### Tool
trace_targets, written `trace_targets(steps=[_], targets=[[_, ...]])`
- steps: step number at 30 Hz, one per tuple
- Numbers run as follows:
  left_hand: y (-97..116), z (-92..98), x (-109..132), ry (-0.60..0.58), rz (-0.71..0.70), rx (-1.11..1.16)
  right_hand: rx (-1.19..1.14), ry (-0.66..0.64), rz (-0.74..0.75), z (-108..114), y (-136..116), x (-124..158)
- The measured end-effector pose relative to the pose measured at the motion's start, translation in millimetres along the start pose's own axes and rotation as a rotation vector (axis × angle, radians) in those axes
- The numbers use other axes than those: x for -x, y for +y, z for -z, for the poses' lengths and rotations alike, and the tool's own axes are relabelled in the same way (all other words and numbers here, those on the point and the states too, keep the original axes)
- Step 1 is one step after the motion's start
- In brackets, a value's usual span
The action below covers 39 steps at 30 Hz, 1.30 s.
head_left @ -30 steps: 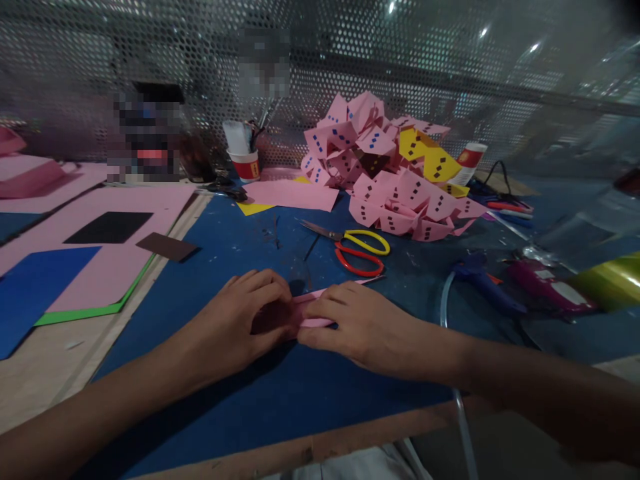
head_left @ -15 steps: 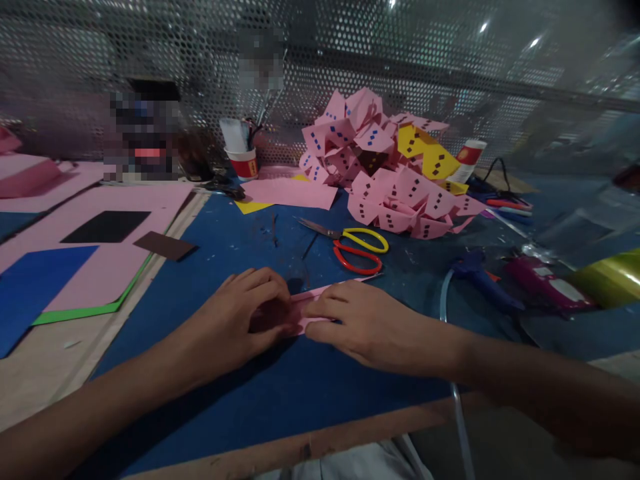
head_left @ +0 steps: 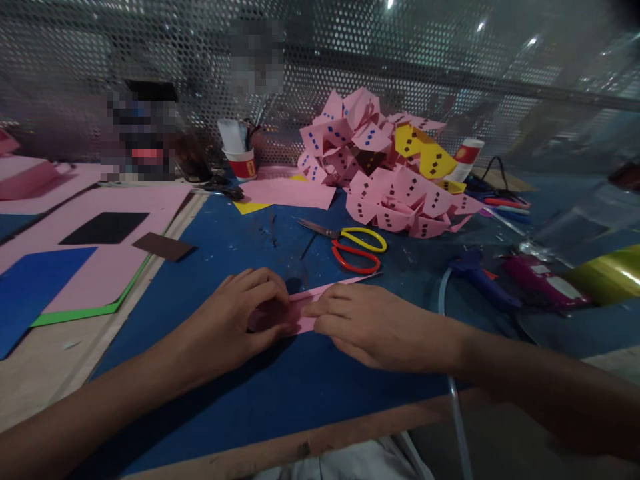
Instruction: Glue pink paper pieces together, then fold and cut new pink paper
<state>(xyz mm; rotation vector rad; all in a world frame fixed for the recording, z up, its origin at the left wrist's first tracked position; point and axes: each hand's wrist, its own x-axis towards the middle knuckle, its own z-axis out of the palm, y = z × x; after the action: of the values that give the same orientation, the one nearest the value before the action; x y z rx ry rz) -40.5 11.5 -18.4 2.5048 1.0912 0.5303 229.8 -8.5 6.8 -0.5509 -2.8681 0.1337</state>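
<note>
A folded strip of pink paper lies low over the blue table, between my two hands. My left hand curls round its left part, thumb below and fingers above, closed on it. From the right, the bunched fingertips of my right hand press onto the strip's middle. The paper's far edge slants up to the right behind my right hand, where a thin dark tip shows. Just beyond lie scissors with one yellow and one red handle. My fingers hide parts of the strip.
Folded pink paper pieces with printed diamonds are heaped at the back. A blue glue gun with a clear tube and a magenta tool lie right. Coloured sheets lie left. A paper cup holds tools.
My right fingertips have slid slightly to the right along the pink paper, baring a little more of it. My left hand keeps its hold. The camera view has shifted slightly.
</note>
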Motion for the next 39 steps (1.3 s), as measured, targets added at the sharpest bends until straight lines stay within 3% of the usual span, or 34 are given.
trace_targets(steps=[6, 15, 26, 39], targets=[[-0.1, -0.9, 0.6, 0.018, -0.012, 0.010, -0.028, -0.001, -0.026, -0.6, 0.5, -0.2], [5.0, -6.7, 1.9, 0.018, 0.038, -0.113, -0.297, 0.155, -0.268, -17.4, 0.9, -10.3], [14.3, -9.5, -1.3, 0.054, 0.072, -0.134, -0.251, 0.138, -0.322, -20.1, -4.1, -15.3], [11.9, 0.5, 2.9, -0.042, 0.114, -0.014, -0.290, 0.112, -0.305, -18.3, -0.2, -14.0]])
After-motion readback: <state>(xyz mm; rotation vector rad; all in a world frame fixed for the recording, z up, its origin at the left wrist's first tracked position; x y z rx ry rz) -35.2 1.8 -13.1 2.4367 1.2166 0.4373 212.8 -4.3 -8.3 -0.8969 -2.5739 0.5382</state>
